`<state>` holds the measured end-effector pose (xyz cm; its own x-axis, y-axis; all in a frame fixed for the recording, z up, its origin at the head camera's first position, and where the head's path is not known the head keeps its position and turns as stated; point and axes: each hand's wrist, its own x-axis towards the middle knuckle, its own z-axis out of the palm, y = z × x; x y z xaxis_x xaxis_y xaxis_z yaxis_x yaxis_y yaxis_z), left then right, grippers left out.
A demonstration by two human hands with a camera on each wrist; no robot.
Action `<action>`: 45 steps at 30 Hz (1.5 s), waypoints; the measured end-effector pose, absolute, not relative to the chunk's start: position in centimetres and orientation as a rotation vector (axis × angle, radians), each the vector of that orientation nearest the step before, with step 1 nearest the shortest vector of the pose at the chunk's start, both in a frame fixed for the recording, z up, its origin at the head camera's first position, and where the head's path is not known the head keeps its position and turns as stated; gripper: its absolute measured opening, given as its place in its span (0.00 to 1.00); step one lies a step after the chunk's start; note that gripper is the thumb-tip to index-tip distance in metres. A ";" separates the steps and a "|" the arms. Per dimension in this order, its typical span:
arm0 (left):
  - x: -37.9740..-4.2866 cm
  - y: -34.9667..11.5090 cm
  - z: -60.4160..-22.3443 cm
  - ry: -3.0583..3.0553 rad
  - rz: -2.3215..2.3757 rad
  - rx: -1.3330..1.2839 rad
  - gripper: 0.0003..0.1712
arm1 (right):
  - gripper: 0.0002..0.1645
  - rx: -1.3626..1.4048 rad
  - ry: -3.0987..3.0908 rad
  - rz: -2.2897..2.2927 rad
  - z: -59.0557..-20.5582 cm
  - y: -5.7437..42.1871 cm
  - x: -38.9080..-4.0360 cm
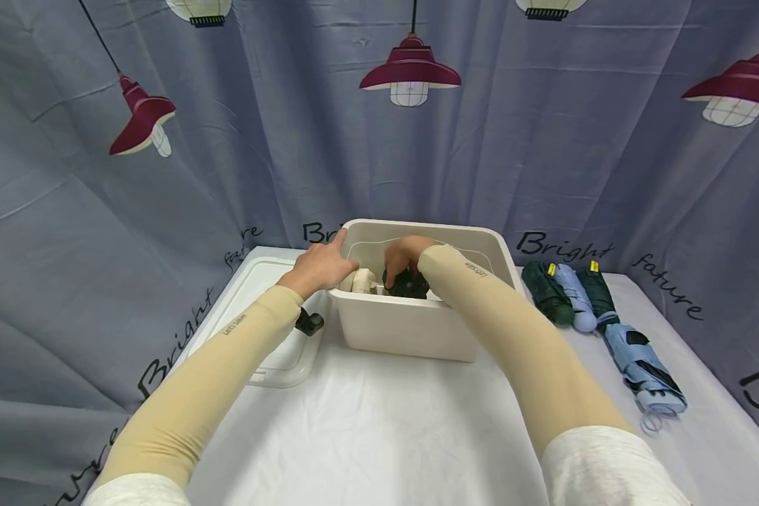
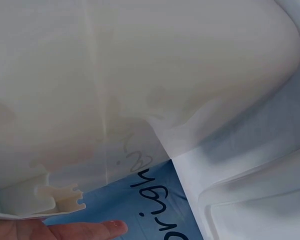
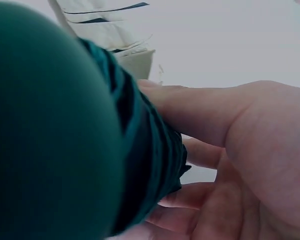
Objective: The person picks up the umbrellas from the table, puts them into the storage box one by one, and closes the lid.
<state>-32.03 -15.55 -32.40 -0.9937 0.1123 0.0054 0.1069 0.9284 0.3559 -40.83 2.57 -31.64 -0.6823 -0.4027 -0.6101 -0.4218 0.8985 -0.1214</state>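
A white plastic bin [image 1: 405, 327] stands on the table, its inside partly hidden by my arms. Over its left rim lies my left hand [image 1: 319, 268], thumb toward the inside; in the left wrist view one straight finger [image 2: 90, 230] shows beside the bin wall [image 2: 65, 100]. My right hand [image 1: 405, 254] reaches down into the bin and grips a dark green folded umbrella [image 1: 410, 284]. The right wrist view shows the thumb and fingers around its pleated cloth [image 3: 150, 150], with the rounded green end close to the camera. Beside it in the bin is a cream-coloured item [image 1: 363, 281].
A white lid [image 1: 278, 372] lies flat left of the bin. On the right are folded umbrellas: a dark green one [image 1: 547, 292], a light blue one [image 1: 575, 295], another dark green one [image 1: 597, 292] and a larger light blue one [image 1: 645, 369]. A printed curtain [image 1: 316, 140] hangs behind.
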 end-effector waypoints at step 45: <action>-32.1 -15.6 -32.3 3.051 0.572 0.179 0.49 | 0.19 -0.557 2.264 -0.074 -32.6 2.0 -41.3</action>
<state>-32.12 -15.62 -32.33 -0.9928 0.1192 -0.0108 0.1072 0.9257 0.3629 -41.27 1.99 -32.57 -0.5936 -0.4147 -0.6897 -0.3689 0.9019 -0.2248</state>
